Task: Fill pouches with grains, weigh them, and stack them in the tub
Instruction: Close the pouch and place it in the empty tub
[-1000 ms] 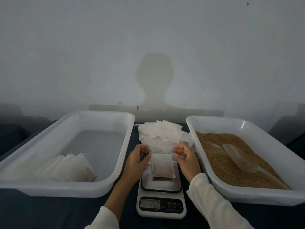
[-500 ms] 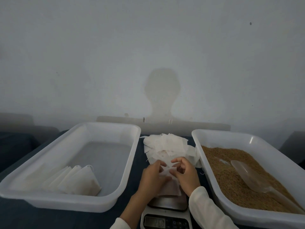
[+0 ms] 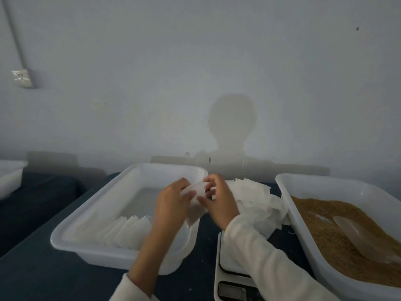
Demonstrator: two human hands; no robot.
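pouch (image 3: 196,199) lifted off scale (image 3: 230,272), both hands (image 3: 195,205) over tub (image 3: 91,216) edge.

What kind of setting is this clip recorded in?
Probably a makeshift packing station: a white plastic tub of brown grain, a white digital kitchen scale and loose white paper pouches on a dark-covered table against a bare wall.

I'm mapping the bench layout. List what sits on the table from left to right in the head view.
Small tub at the left edge → tub with stacked pouches → held pouch → pile of empty pouches → tub of grain → scoop in the grain.
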